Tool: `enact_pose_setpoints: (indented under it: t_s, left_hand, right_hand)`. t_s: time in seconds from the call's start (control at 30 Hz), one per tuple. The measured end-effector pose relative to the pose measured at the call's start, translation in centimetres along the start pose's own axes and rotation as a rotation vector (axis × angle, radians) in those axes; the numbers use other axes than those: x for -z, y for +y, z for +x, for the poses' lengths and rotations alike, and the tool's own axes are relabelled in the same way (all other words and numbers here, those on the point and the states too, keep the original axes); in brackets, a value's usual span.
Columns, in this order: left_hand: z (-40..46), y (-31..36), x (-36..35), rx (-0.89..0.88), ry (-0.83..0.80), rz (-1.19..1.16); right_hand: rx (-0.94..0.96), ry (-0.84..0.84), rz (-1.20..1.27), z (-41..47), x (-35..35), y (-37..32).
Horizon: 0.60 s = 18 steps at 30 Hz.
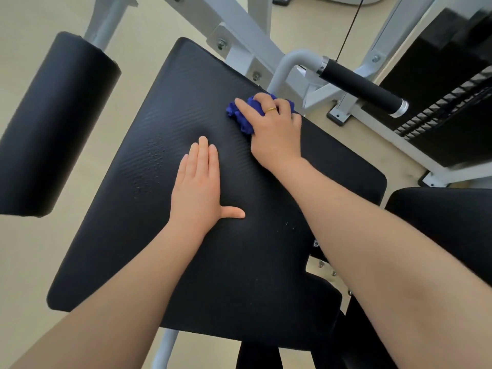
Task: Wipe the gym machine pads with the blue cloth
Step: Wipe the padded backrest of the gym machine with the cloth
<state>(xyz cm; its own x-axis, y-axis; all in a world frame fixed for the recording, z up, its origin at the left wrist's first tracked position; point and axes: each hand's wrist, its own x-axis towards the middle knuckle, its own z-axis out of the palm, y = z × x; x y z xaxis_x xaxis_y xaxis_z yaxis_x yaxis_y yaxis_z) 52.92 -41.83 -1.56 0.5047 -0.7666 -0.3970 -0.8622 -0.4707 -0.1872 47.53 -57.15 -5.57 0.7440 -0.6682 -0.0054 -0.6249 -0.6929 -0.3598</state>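
A large black textured pad (149,235) of the gym machine fills the middle of the view. My right hand (274,131) presses a bunched blue cloth (241,118) against the pad near its upper right edge; a gold ring shows on one finger. My left hand (199,187) lies flat on the middle of the pad, fingers together and thumb out, holding nothing. Small droplets glisten on the pad to the left of my left hand. A black roller pad (53,123) hangs at the left and another black pad (447,225) sits at the right.
The white metal frame (239,30) rises behind the pad. A black-gripped handle bar (364,87) juts out at the upper right, with a thin cable above it. The weight stack (447,107) stands at the far right. Beige floor surrounds the machine.
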Motion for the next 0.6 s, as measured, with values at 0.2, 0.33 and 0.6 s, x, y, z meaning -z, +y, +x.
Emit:
enact_pose_setpoints:
  t_s: [0.2, 0.33, 0.6]
  left_hand:
    - [-0.3, 0.4, 0.7, 0.018, -0.02, -0.032]
    - [0.2, -0.4, 1.7, -0.006, 0.012, -0.159]
    - [1.5, -2.7, 4.6, -0.109, 0.025, -0.136]
  right_hand:
    - [0.357, 0.052, -0.022, -1.9, -0.4, -0.6]
    - [0.045, -0.007, -0.033, 0.9, 0.3, 0.5]
    - [0.379, 0.008, -0.09, -1.3, -0.4, -2.5]
